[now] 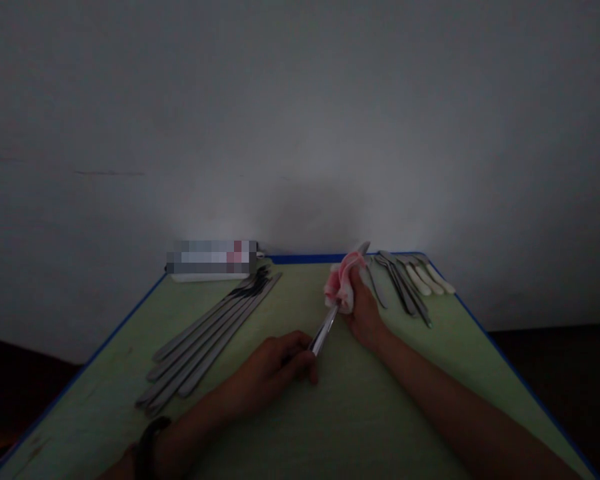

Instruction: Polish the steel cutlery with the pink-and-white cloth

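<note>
My left hand (285,363) pinches the handle end of a shiny metal table knife (324,333), which slants up and away to the right. A pink and white cloth (341,283) is wrapped around the knife's middle, with my right hand (365,310) closed on it. Beyond the cloth the blade's tip pokes out. To the left of my hands lies a fanned group of metal forks and knives (207,343), handles toward me. Just right of the cloth, a thin piece of cutlery (379,287) rests on the table.
Several dark metal utensils (403,287) and white-handled cutlery (423,280) lie at the back right. At the back left stands a white box-like object (210,275), partly blurred out. The green table (300,433) has a blue edge and meets a grey wall (300,133).
</note>
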The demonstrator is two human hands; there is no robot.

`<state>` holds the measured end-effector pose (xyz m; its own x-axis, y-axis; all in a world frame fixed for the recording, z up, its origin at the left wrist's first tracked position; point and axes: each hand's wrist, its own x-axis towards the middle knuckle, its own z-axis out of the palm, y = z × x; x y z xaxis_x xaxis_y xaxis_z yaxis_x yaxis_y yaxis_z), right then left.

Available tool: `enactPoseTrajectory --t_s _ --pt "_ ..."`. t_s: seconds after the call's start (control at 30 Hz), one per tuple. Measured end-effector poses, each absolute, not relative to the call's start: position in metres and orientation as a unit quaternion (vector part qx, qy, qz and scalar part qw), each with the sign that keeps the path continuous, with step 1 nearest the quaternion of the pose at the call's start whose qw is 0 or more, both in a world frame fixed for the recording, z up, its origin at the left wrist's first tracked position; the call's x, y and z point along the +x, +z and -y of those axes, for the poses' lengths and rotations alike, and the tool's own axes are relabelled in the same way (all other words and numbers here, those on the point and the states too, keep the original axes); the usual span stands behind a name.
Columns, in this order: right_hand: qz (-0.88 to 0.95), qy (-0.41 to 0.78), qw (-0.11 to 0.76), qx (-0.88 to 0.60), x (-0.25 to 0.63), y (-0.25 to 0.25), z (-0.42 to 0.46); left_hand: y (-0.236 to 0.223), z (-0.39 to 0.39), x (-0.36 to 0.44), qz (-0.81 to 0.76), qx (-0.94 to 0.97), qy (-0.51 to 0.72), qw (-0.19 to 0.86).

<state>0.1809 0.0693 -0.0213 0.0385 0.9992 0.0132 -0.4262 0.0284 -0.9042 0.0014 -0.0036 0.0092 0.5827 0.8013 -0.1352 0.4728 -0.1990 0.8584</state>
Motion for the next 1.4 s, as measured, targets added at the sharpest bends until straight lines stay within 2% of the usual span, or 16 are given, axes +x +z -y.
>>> enactPoseTrajectory --t_s 0.1,0.2,0.3,0.4,0.53,1.4 --pt "0.298 0.661 0.602 -0.335 0.184 -0.023 -0.071 0.010 0.003 0.001 -0.426 0.742 0.183 0.484" --pt "0.332 0.695 0.552 -0.320 0.189 -0.025 -0.072 0.011 0.003 0.001 -0.434 0.736 0.201 0.479" --pt "0.428 0.679 0.517 -0.298 0.193 -0.026 -0.070 0.011 0.001 0.001 -0.446 0.740 0.206 0.459" --pt "0.539 0.651 0.433 -0.313 0.193 -0.025 -0.065 0.011 0.000 0.002 -0.458 0.739 0.219 0.443" --pt "0.600 0.623 0.365 -0.345 0.189 -0.021 -0.056 0.007 -0.001 0.001 -0.488 0.730 0.232 0.419" --pt "0.626 0.591 0.359 -0.361 0.185 -0.015 -0.051 0.008 0.000 -0.001 -0.465 0.729 0.233 0.444"
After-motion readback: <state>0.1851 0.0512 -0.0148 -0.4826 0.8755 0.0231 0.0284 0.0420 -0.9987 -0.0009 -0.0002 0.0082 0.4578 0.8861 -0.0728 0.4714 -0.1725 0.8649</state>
